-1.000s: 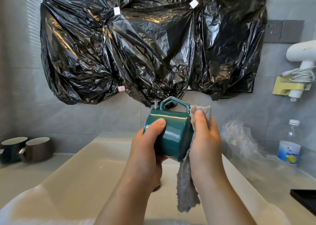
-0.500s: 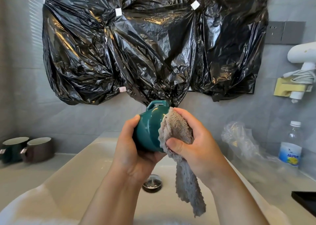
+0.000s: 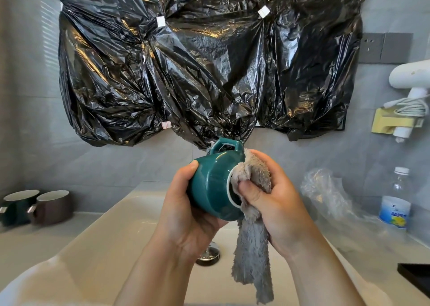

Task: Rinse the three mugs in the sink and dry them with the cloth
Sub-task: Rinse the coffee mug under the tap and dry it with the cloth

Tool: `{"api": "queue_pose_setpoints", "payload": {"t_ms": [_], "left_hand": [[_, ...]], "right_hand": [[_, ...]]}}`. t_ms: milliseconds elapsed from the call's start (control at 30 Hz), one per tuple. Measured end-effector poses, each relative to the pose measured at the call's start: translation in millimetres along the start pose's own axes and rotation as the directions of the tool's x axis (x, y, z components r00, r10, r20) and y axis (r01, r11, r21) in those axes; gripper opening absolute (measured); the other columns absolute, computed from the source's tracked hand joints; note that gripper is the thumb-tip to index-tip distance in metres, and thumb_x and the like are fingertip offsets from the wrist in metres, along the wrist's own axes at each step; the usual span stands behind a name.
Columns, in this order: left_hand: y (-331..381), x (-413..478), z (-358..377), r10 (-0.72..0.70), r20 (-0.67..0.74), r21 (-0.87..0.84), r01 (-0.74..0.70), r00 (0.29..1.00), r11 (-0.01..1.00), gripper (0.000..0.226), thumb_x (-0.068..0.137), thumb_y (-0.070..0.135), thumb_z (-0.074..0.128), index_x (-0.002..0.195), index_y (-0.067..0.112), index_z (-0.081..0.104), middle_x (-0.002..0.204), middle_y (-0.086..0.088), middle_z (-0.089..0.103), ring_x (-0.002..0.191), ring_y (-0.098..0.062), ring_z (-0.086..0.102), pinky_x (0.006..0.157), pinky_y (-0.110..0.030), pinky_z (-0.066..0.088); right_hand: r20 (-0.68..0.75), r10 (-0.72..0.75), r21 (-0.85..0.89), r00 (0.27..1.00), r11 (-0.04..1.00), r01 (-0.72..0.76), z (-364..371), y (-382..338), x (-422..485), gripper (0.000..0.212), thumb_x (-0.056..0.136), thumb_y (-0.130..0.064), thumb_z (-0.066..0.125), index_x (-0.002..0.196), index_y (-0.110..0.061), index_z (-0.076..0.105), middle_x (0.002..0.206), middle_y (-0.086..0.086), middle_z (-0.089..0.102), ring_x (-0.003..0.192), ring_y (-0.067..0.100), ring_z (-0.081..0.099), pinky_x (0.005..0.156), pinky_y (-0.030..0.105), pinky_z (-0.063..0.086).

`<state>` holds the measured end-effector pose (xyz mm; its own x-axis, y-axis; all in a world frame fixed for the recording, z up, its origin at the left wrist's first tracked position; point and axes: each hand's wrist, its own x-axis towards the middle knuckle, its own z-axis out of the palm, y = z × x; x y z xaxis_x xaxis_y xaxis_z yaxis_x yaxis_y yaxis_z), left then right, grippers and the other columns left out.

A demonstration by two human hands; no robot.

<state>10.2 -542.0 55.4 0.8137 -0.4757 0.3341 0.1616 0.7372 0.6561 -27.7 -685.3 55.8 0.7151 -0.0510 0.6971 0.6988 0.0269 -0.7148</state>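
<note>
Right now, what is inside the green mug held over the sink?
A wad of the grey cloth, pushed into the mouth of the mug by the right hand. A dark sliver of the inside shows; the cloth covers the rest.

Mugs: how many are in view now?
3. Teal mug in the left hand over the sink; dark green mug and brown mug side by side on the left counter.

A home bathroom, by the look of it: a pale sink (image 3: 111, 247) set in a grey counter (image 3: 372, 245), grey wall tiles (image 3: 30, 119), a white hair dryer (image 3: 409, 77) hanging on the wall below sockets (image 3: 385, 50).
</note>
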Motion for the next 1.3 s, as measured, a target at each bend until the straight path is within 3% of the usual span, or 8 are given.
{"api": "queue_pose_setpoints", "payload": {"t_ms": [100, 200, 333, 467, 600, 800, 1033, 1300], "left_hand": [[-0.3, 0.3, -0.9, -0.001, 0.007, 0.017, 0.001, 1.000, 1.000, 0.043, 0.069, 0.043, 0.069, 0.096, 0.012, 0.081, 0.098, -0.015, 0.076, 0.079, -0.029, 0.075, 0.067, -0.046, 0.062], [-2.9, 0.2, 0.6, 0.058, -0.053, 0.079, -0.054, 0.997, 0.995, 0.036, 0.067, 0.042, 0.070, 0.091, 0.018, 0.082, 0.094, -0.010, 0.077, 0.075, -0.025, 0.074, 0.070, -0.045, 0.060], [-5.6, 1.9, 4.0, 0.228, -0.135, 0.221, -0.195, 0.964, 0.955, 0.022, 0.069, 0.038, 0.073, 0.086, 0.027, 0.083, 0.091, -0.004, 0.078, 0.081, -0.021, 0.071, 0.069, -0.037, 0.055], [-4.9, 0.1, 6.1, 0.379, -0.141, 0.330, -0.317, 0.915, 0.889, 0.054, 0.065, 0.045, 0.072, 0.107, 0.013, 0.077, 0.105, -0.014, 0.076, 0.093, -0.026, 0.070, 0.074, -0.037, 0.057], [-10.7, -3.4, 10.5, 0.480, -0.016, 0.442, -0.424, 0.877, 0.791, 0.037, 0.069, 0.040, 0.069, 0.096, 0.014, 0.074, 0.084, -0.007, 0.071, 0.077, -0.024, 0.062, 0.069, -0.036, 0.051], [-17.8, -5.8, 15.6, 0.371, 0.005, 0.386, -0.344, 0.929, 0.856, 0.042, 0.065, 0.041, 0.070, 0.098, 0.016, 0.076, 0.091, -0.013, 0.073, 0.083, -0.026, 0.067, 0.069, -0.034, 0.054], [-12.7, -6.3, 18.1, 0.127, -0.034, 0.311, -0.110, 0.991, 0.944, 0.046, 0.056, 0.046, 0.073, 0.095, 0.023, 0.082, 0.098, -0.010, 0.078, 0.081, -0.022, 0.073, 0.061, -0.032, 0.060], [-11.7, -6.3, 19.1, 0.078, -0.060, 0.272, -0.058, 0.995, 0.961, 0.025, 0.064, 0.041, 0.072, 0.081, 0.026, 0.082, 0.085, -0.003, 0.077, 0.070, -0.016, 0.072, 0.057, -0.027, 0.057]], "right_hand": [[-0.025, -0.011, -0.077, 1.000, 0.997, 0.009, 1.3, -2.0, -1.8, 0.051, 0.062, -0.054, 0.088, 0.108, -0.045, 0.067, 0.109, -0.004, 0.074, 0.103, 0.012, 0.071, 0.078, 0.022, 0.056], [-0.185, -0.068, -0.255, 0.980, 0.967, 0.019, 9.7, -3.1, 0.2, 0.008, 0.088, -0.052, 0.066, 0.096, -0.052, 0.068, 0.096, -0.020, 0.074, 0.090, -0.005, 0.069, 0.070, 0.008, 0.050], [-0.298, -0.071, -0.059, 0.952, 0.997, 0.056, 14.7, -5.3, -2.4, 0.033, 0.091, -0.060, 0.049, 0.094, -0.037, 0.073, 0.089, -0.024, 0.075, 0.085, -0.009, 0.068, 0.066, 0.005, 0.049], [-0.115, 0.002, -0.135, 0.993, 0.991, -0.018, 29.8, -10.4, -0.8, 0.076, 0.086, -0.065, 0.045, 0.142, -0.014, 0.048, 0.140, 0.011, 0.058, 0.131, 0.027, 0.054, 0.108, 0.049, 0.045], [-0.192, -0.068, -0.184, 0.979, 0.982, 0.032, 34.3, -9.0, -1.2, 0.066, 0.081, -0.069, 0.041, 0.123, -0.022, 0.060, 0.123, 0.007, 0.067, 0.118, 0.028, 0.062, 0.102, 0.056, 0.046], [-0.335, 0.111, -0.027, 0.936, 0.991, -0.128, 17.6, -4.7, 0.8, 0.079, 0.065, -0.085, 0.042, 0.103, -0.021, 0.068, 0.089, 0.003, 0.074, 0.081, 0.021, 0.071, 0.067, 0.038, 0.057], [-0.453, 0.155, -0.071, 0.878, 0.975, -0.209, 13.1, -3.7, 1.0, 0.087, 0.062, -0.090, 0.039, 0.112, -0.026, 0.068, 0.107, 0.007, 0.074, 0.103, 0.032, 0.070, 0.095, 0.055, 0.053], [-0.526, -0.038, -0.347, 0.850, 0.922, -0.173, 22.1, -7.3, -1.3, 0.072, 0.071, -0.083, 0.026, 0.096, -0.029, 0.065, 0.094, -0.006, 0.070, 0.095, 0.014, 0.067, 0.083, 0.036, 0.054]]}}
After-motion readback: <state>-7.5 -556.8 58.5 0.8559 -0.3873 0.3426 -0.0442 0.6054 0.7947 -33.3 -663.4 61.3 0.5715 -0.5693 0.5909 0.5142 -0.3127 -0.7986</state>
